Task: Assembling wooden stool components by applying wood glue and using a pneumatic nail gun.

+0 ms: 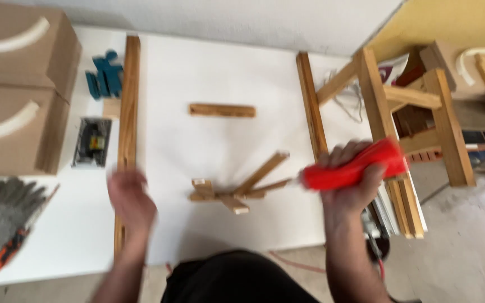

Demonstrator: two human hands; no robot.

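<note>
Left to right: two cardboard boxes (21, 84) are stacked at the far left of the white table (197, 67), both shut, so no telling what's inside. Grey work gloves (4, 216) lie in front of them, and a small dark box-like thing (92, 142) plus a teal tool (105, 76) sit beside a long wooden strip (128, 101) that runs toward the table's front edge.

The left hand (131, 201) is right over the near end of that strip. It's blurred, so I can't tell whether it's gripping the wood or just resting loosely on it.

In the middle there's a short wooden block (222, 110) lying alone, and nearer the person a little cluster of wood offcuts (237, 188) crossed over each other.

The right hand (348, 179) is wrapped tight around a red bottle (355, 165), probably glue, held on its side with the nozzle end pointing left at the offcuts, near them but not touching.

My take on doing this bit well: pin the pieces flat with the free hand, bring the nozzle right down to the joint and squeeze gently so it doesn't run all over.

A second long strip (311, 106) and a wooden frame (411, 106) stand at the right.
</note>
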